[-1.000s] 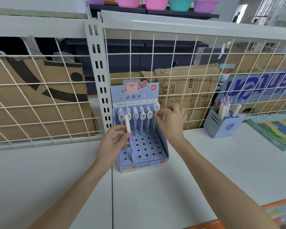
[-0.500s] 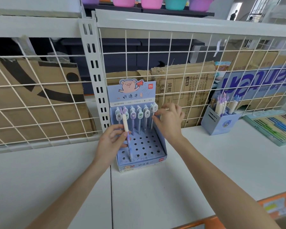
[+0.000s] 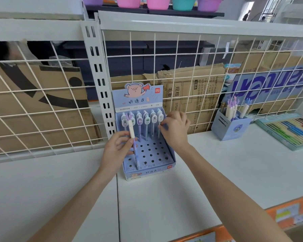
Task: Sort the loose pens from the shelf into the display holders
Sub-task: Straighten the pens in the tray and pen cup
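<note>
While gripped upright in left hand (image 3: 116,148), white-capped pen (image 3: 131,131) shows almost no shift against previous second; tip now low, near front-row holes of display holder (image 3: 148,154), seating judged imminent, not confirmed. Right hand (image 3: 175,131) stays at back-row pens (image 3: 154,119), fingertips apparently pinching rightmost one. Second pen holder (image 3: 229,127) well right of both grips.
</note>
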Available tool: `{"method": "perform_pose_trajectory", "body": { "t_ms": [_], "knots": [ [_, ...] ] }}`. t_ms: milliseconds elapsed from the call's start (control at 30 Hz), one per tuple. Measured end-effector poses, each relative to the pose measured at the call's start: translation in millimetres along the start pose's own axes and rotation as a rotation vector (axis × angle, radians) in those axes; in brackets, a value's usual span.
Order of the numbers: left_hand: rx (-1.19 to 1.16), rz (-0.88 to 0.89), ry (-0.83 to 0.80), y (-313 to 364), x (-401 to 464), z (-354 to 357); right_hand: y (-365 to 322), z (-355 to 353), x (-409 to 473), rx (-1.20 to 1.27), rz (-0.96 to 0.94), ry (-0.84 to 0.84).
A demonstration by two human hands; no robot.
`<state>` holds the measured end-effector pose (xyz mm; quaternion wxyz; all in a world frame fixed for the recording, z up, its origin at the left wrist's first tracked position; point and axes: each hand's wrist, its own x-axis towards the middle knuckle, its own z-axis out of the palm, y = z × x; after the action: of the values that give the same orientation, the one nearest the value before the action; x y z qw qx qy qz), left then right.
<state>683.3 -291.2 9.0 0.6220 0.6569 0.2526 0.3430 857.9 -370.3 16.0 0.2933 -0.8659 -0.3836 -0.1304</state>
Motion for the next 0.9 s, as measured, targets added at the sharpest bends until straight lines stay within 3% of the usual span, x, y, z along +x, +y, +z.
{"method": "perform_pose_trajectory", "body": {
  "t_ms": [900],
  "knots": [
    [0.038,-0.024,-0.008,4.9,-7.5,-1.1,-4.0,5.0,-6.3,-0.047,0.043,0.035]
  ]
}}
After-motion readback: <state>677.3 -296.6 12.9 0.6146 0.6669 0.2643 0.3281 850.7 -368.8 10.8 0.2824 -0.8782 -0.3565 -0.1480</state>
